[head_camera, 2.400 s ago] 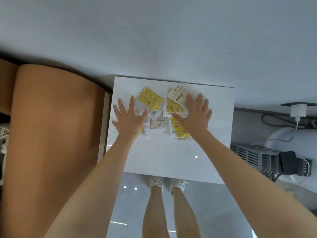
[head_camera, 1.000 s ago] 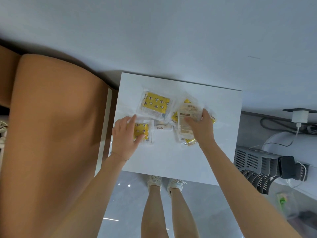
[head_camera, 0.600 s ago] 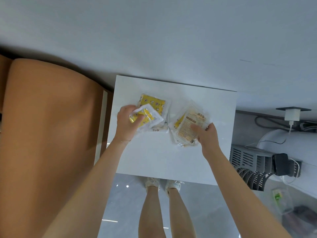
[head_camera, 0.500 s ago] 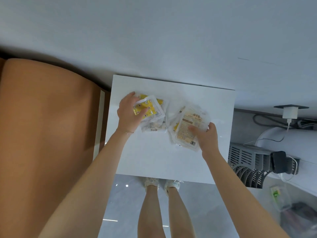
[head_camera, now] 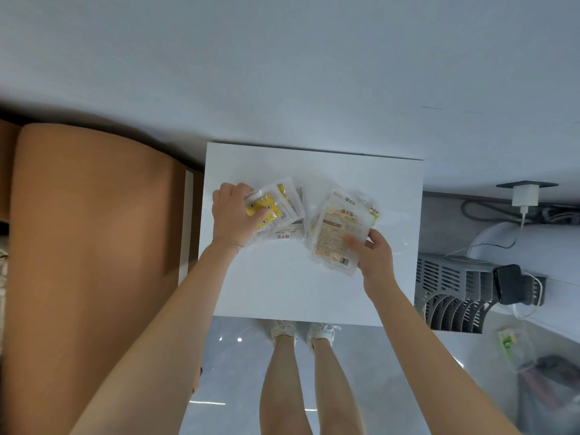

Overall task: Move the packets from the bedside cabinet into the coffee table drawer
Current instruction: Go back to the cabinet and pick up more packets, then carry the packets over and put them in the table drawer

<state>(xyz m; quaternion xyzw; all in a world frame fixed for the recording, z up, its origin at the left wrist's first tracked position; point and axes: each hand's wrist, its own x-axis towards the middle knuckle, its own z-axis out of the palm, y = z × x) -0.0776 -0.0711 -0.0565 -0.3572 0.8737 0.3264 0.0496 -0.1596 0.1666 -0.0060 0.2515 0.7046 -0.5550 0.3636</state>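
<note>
Standing at the white cabinet, a person leans over its surface (head_camera: 282, 287), feet just below the near edge. Beyond the bare front strip, the right hand (head_camera: 373, 255) pinches a stack of clear packets (head_camera: 339, 237) by its near corner, thumb on top, printed backs showing. The left hand (head_camera: 232, 215) is closed over a second bunch of yellow packets (head_camera: 270, 208), fanned loosely. One loose packet (head_camera: 287, 232) lies flat on the surface between the two bunches. The slick wrappers could slide from either fanned stack on lifting, since each grip catches only an edge. The middle packet could be left behind. No drawer is in sight.
</note>
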